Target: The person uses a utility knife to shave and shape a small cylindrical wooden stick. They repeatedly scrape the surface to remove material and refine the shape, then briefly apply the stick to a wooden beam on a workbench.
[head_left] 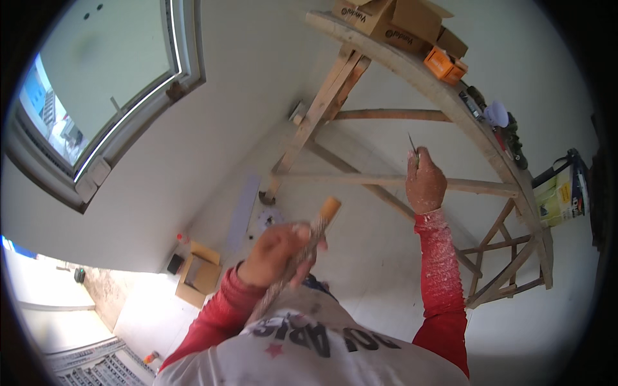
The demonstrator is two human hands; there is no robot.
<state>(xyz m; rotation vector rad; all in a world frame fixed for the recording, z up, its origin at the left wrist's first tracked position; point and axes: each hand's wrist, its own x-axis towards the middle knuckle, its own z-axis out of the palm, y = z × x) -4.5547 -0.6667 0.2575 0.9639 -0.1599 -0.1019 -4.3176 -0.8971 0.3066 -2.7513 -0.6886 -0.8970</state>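
Note:
My left hand, slightly blurred, is closed round a long, dusty stick with a pale orange-tan end, held slanting up over my white shirt. My right hand, dusted with white powder, grips a thin pointed tool whose handle is mostly hidden by my fingers. It is raised in front of the lower rail of a wooden trestle bench. Both my sleeves are red, the right one heavily powdered.
Cardboard boxes, an orange box, small tools and a purple cup lie on the bench. A bag hangs at its right. An open cardboard box stands left of me, below a window.

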